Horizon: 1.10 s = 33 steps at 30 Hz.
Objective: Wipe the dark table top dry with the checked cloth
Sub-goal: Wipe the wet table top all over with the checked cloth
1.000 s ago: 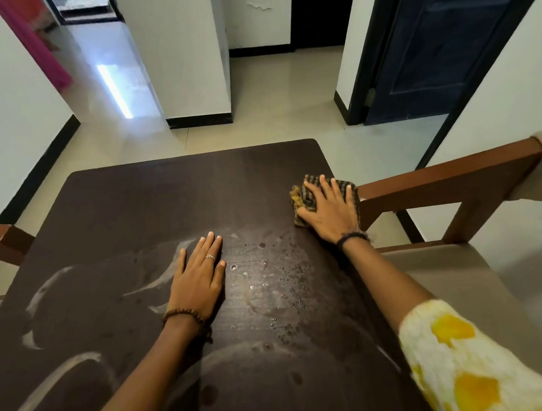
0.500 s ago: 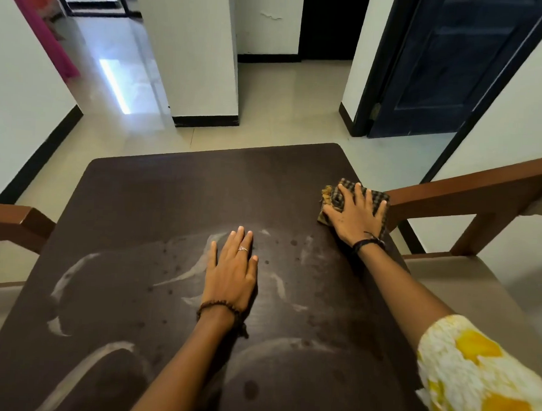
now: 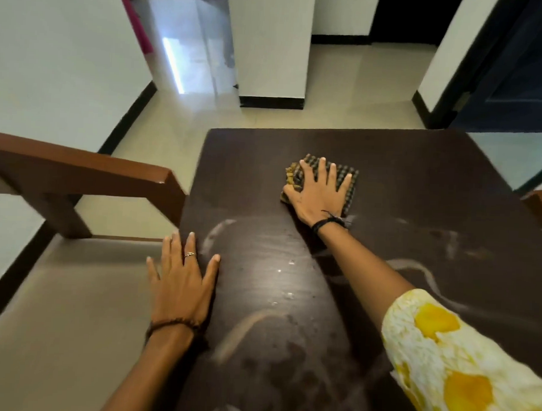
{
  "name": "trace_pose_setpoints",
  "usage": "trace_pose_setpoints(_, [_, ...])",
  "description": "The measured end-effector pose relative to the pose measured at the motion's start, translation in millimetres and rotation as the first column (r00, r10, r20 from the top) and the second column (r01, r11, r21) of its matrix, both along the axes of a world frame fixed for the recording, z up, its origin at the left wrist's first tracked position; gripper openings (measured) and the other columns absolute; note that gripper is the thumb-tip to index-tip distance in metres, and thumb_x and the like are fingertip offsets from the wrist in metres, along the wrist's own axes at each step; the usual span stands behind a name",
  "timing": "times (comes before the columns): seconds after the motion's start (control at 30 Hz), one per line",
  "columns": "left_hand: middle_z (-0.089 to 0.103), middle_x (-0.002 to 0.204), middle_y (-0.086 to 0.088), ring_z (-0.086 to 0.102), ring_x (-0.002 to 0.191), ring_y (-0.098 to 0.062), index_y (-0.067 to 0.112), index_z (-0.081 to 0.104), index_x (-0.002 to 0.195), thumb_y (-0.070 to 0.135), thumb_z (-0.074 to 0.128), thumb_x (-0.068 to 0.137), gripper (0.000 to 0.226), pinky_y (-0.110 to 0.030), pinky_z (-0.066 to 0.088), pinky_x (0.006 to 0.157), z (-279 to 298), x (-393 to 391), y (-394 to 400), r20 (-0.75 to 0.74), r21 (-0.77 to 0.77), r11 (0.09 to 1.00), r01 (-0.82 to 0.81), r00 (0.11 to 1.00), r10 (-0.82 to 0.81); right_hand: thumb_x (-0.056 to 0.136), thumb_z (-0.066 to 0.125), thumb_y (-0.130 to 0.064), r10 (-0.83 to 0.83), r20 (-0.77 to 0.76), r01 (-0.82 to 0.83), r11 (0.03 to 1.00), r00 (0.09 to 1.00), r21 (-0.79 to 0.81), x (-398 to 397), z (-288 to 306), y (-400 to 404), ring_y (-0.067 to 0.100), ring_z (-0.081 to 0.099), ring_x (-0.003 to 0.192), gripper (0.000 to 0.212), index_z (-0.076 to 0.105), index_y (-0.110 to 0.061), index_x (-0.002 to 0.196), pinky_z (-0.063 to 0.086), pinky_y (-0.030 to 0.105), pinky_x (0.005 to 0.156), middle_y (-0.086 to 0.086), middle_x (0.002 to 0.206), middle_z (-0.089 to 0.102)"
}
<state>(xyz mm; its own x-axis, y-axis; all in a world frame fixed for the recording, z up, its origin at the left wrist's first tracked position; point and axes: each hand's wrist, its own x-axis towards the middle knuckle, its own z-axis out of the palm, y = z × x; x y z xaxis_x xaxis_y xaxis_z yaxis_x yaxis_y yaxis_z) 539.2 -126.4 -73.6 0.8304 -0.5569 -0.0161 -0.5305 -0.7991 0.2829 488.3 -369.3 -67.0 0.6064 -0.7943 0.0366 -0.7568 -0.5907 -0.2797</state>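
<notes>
A: The checked cloth [image 3: 322, 182] lies folded on the far middle of the dark table top [image 3: 419, 187], pressed flat under the right hand [image 3: 318, 193], fingers spread.

B: The left hand [image 3: 182, 282] braces flat, empty, at the table's edge. Droplets [image 3: 286, 280] near it could get missed, leaving streaks.

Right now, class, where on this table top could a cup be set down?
Bare stretches of the table top: the far right corner beyond the checked cloth, and the far left strip beside the chair back. Crowded: the middle, under the right hand, and the left edge, under the left hand.
</notes>
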Motion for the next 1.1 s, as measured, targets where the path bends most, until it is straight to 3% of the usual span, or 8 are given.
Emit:
trace_pose_setpoints(0.1, [0.012, 0.154, -0.012, 0.006, 0.142, -0.024, 0.015, 0.017, 0.145, 0.052, 0.03, 0.091, 0.066, -0.048, 0.012, 0.113, -6, 16, 28, -0.05, -0.029, 0.991, -0.129, 0.991, 0.127, 0.09, 0.04, -0.055, 0.104, 0.003, -0.104, 0.995, 0.995, 0.011, 55, -1, 46, 0.028, 0.002, 0.146, 0.066, 0.021, -0.029, 0.148, -0.007, 0.054, 0.115, 0.008, 0.159, 0.006])
trace_pose_setpoints(0.2, [0.03, 0.148, -0.011, 0.033, 0.132, -0.029, 0.017, 0.024, 0.143, 0.053, 0.033, 0.09, 0.064, -0.044, 0.034, 0.104, -12, 20, 32, -0.228, -0.169, 0.964, -0.207, 0.959, 0.166, 0.091, 0.039, -0.056, 0.164, 0.007, -0.164, 0.986, 0.986, 0.022, 95, -3, 81, 0.028, 0.001, 0.146, 0.065, 0.021, -0.03, 0.147, -0.008, 0.054, 0.115, 0.008, 0.159, 0.006])
trace_pose_setpoints(0.27, [0.043, 0.14, -0.009, 0.048, 0.118, -0.029, 0.021, 0.027, 0.141, 0.052, 0.032, 0.091, 0.059, -0.042, 0.044, 0.094, -13, 20, 30, -0.254, -0.219, 0.955, -0.2, 0.957, 0.142, 0.091, 0.038, -0.056, 0.196, 0.003, -0.196, 0.98, 0.981, 0.027, 114, -3, 98, 0.028, 0.001, 0.146, 0.064, 0.021, -0.03, 0.148, -0.008, 0.054, 0.114, 0.008, 0.159, 0.006])
trace_pose_setpoints(0.53, [0.062, 0.115, -0.015, 0.059, 0.099, -0.036, 0.019, 0.032, 0.136, 0.049, 0.03, 0.093, 0.053, -0.039, 0.047, 0.074, -9, 18, 29, -0.225, -0.158, 0.969, -0.191, 0.962, 0.153, 0.091, 0.035, -0.058, 0.424, 0.026, -0.422, 0.905, 0.906, -0.055, 72, -15, 147, 0.024, 0.004, 0.146, 0.062, 0.019, -0.036, 0.146, -0.01, 0.048, 0.114, 0.004, 0.159, 0.008])
trace_pose_setpoints(0.67, [0.065, 0.104, -0.014, 0.061, 0.089, -0.032, 0.018, 0.036, 0.131, 0.048, 0.029, 0.094, 0.049, -0.036, 0.046, 0.066, -10, 16, 27, -0.174, -0.17, 0.97, -0.176, 0.974, 0.146, 0.091, 0.031, -0.059, 0.385, 0.005, -0.383, 0.917, 0.923, -0.109, 65, -18, 147, 0.024, 0.008, 0.146, 0.059, 0.022, -0.037, 0.145, -0.008, 0.048, 0.115, 0.003, 0.159, 0.013])
trace_pose_setpoints(0.77, [0.065, 0.102, -0.014, 0.062, 0.088, -0.032, 0.015, 0.035, 0.132, 0.049, 0.028, 0.094, 0.053, -0.033, 0.041, 0.061, -12, 15, 26, -0.166, -0.171, 0.968, -0.186, 0.973, 0.158, 0.093, 0.034, -0.055, 0.308, 0.007, -0.308, 0.95, 0.951, -0.058, 89, -11, 137, 0.026, 0.006, 0.146, 0.058, 0.024, -0.033, 0.145, -0.007, 0.051, 0.115, 0.005, 0.159, 0.011])
trace_pose_setpoints(0.87, [0.064, 0.105, -0.014, 0.061, 0.09, -0.032, 0.013, 0.034, 0.133, 0.048, 0.028, 0.094, 0.053, -0.033, 0.041, 0.062, -10, 15, 25, -0.166, -0.165, 0.969, -0.186, 0.973, 0.158, 0.093, 0.036, -0.054, 0.303, -0.004, -0.303, 0.953, 0.953, -0.006, 101, -6, 132, 0.027, 0.003, 0.146, 0.059, 0.023, -0.032, 0.146, -0.008, 0.052, 0.114, 0.006, 0.159, 0.008])
trace_pose_setpoints(1.1, [0.053, 0.126, -0.012, 0.053, 0.109, -0.026, 0.008, 0.038, 0.132, 0.038, 0.038, 0.093, 0.049, -0.04, 0.047, 0.089, -4, 13, 25, -0.166, -0.212, 0.969, -0.129, 0.982, 0.095, 0.092, 0.031, -0.058, 0.472, -0.013, -0.471, 0.878, 0.882, -0.084, 29, -14, 134, 0.022, 0.005, 0.146, 0.06, 0.018, -0.038, 0.146, -0.01, 0.048, 0.114, 0.002, 0.159, 0.009])
